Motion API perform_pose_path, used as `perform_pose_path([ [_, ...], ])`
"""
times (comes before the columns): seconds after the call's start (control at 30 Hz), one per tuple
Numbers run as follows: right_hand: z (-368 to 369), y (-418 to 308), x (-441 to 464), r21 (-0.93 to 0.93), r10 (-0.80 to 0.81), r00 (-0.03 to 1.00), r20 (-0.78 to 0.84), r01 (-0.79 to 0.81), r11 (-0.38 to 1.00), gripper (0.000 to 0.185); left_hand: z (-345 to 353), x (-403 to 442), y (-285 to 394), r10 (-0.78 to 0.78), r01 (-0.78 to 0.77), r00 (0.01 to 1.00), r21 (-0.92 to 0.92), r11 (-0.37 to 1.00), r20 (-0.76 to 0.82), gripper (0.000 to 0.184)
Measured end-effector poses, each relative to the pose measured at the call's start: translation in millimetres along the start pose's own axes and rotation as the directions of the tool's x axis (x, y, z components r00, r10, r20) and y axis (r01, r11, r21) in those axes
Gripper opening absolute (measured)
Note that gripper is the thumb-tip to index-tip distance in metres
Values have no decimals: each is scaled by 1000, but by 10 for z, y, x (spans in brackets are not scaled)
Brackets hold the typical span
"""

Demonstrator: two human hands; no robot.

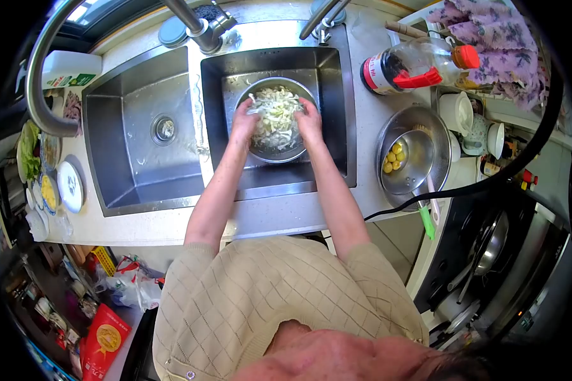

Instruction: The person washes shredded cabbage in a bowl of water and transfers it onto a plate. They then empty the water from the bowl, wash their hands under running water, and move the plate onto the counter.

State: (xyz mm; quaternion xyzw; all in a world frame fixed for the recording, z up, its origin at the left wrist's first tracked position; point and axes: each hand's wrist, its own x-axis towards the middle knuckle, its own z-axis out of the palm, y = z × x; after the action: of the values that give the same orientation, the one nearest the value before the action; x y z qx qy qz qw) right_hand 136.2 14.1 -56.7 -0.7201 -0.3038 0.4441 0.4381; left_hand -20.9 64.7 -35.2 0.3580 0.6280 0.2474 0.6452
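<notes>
In the right-hand sink basin (217, 76) stands a round metal bowl (276, 157) holding a heap of wet, pale, shredded vegetable (278, 120) in water. My left hand (244, 122) reaches into the bowl from its left side, fingers curled against the shreds. Opposite it, my right hand (309, 119) cups the right side of the same heap. The fingertips of both hands are partly hidden among the shreds.
A curved faucet (203, 32) rises behind the left basin (136, 146). On the right counter, a large dark-sauce bottle (419, 63) lies near a metal colander (391, 133) with several small yellow balls. Plates of food (49, 190) stand at far left. A black cable (476, 184) crosses the right side.
</notes>
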Motion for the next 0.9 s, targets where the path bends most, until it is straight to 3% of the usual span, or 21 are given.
perform_pose_path([
  [0.03, -10, 50, 33, -10, 93, 995, -47, -94, 996, 52, -9, 54, -24, -37, 42, 999, -171, 984, 30, 56],
  [0.07, 18, 166, 76, 138, 185, 983, 14, -185, 973, 56, 30, 129, -65, -39, 39, 999, -214, 976, 2, 55],
  [0.17, 73, -399, -105, 348, 577, 808, 120, -579, 738, 52, 201, 401, -360, -62, 74, 997, -329, 942, 47, 53],
  [0.2, 175, -79, 9, 460, 465, 863, 199, -501, 733, 49, 293, 528, -526, 18, -15, 1000, -184, 983, 12, 49],
  [0.3, 250, 341, 294, 570, 466, 834, 294, -545, 615, 47, 454, 359, -367, 106, -108, 994, 107, 988, 19, 42],
  [0.33, 190, -12, 154, 564, 491, 818, 299, -567, 601, 38, 512, 369, -469, 206, -177, 977, 335, 925, -52, 39],
  [0.37, 197, 93, 179, 567, 455, 840, 295, -537, 624, 37, 574, -34, -120, 388, -284, 916, 520, 805, -100, 32],
  [0.43, 219, 252, 253, 572, 370, 883, 289, -469, 673, 36, 649, -252, 26, 447, -298, 886, 587, 753, -124, 26],
  [0.47, 236, 255, 217, 495, 373, 921, 115, -378, 782, 30, 605, -171, -25, 414, -278, 903, 576, 769, -117, 26],
  [0.53, 132, -52, 9, 317, 239, 951, 194, -291, 903, 32, 407, 13, -130, 341, -232, 935, 553, 800, -102, 26],
  [0.57, 75, -144, -38, 227, 176, 955, 240, -232, 946, 33, 322, 28, -111, 225, -122, 968, 581, 805, -108, 30],
  [0.6, 30, -155, -10, 165, 199, 937, 287, -253, 953, 39, 253, 35, -58, 239, -120, 965, 624, 772, -110, 31],
  [0.63, -4, -135, 4, 158, 206, 951, 232, -246, 956, 41, 199, 53, -23, 252, -117, 962, 667, 736, -109, 31],
  [0.67, -29, -93, 13, 153, 216, 960, 175, -244, 958, 44, 170, 91, 12, 334, -177, 936, 666, 724, -114, 31],
  [0.7, -44, -67, 27, 146, 226, 967, 120, -242, 959, 47, 87, 378, -147, 426, -334, 905, 616, 713, -3, 32],
  [0.77, -64, -161, -26, 347, 389, 909, 153, -418, 840, 47, 156, 544, -115, 429, -384, 900, 605, 698, 77, 33],
  [0.83, -10, -33, 32, 465, 524, 837, 158, -531, 709, 49, 345, 566, -118, 385, -366, 911, 724, 585, 149, 36],
  [0.9, 13, 48, 158, 539, 573, 762, 300, -631, 557, 49, 565, 538, -165, 372, -372, 909, 765, 526, 187, 38],
])
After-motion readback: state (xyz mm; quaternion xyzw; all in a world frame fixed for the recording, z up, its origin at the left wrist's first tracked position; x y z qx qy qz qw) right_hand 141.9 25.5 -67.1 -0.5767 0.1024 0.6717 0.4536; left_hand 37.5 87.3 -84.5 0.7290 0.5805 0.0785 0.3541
